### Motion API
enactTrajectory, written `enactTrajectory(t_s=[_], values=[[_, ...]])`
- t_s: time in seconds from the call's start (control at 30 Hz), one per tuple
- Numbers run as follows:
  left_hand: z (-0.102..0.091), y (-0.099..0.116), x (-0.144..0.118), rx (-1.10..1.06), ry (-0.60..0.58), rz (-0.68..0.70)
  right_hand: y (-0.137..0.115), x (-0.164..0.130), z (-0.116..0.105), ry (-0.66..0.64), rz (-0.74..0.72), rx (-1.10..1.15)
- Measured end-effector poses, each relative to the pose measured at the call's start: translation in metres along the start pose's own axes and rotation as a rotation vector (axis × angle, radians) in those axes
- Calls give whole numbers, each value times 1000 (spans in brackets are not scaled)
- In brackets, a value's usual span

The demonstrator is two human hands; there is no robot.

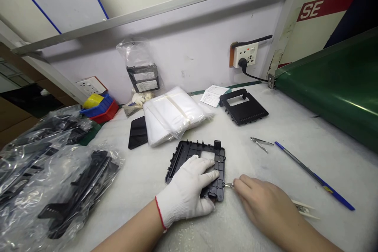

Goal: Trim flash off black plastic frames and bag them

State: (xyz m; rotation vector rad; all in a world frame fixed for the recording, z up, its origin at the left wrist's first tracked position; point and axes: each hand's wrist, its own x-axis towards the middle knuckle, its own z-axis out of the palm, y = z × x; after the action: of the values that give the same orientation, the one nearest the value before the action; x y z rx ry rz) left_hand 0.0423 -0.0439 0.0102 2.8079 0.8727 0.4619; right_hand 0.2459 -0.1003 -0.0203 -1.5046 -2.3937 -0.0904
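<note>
My left hand (189, 193), in a white knit glove, presses flat on a black plastic frame (189, 153) lying inside-up on the white table (295, 134). My bare right hand (262, 201) pinches a small metal tool (228, 185) whose tip touches the frame's right lower edge. A white handle end (304, 208) pokes out behind that hand. A second black frame (243, 108) lies further back on the right.
Metal tweezers (261, 142) and a blue pen (313, 175) lie to the right. A stack of clear bags (173, 114), a black panel (138, 132), bagged black parts (59, 177) at left, coloured bins (100, 106), a wall socket (245, 54) and a green conveyor (333, 82) surround the spot.
</note>
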Motion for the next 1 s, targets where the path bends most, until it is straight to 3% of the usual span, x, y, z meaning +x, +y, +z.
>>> enactTrajectory(t_s=[0.2, 0.53, 1.0], values=[[0, -1, 1, 3, 3, 35, 1, -1, 1, -32, 18, 35], [-2, 1, 3, 22, -33, 35, 4, -3, 4, 38, 10, 117], [0, 0, 0, 33, -14, 30, 0, -1, 4, 75, 42, -45]])
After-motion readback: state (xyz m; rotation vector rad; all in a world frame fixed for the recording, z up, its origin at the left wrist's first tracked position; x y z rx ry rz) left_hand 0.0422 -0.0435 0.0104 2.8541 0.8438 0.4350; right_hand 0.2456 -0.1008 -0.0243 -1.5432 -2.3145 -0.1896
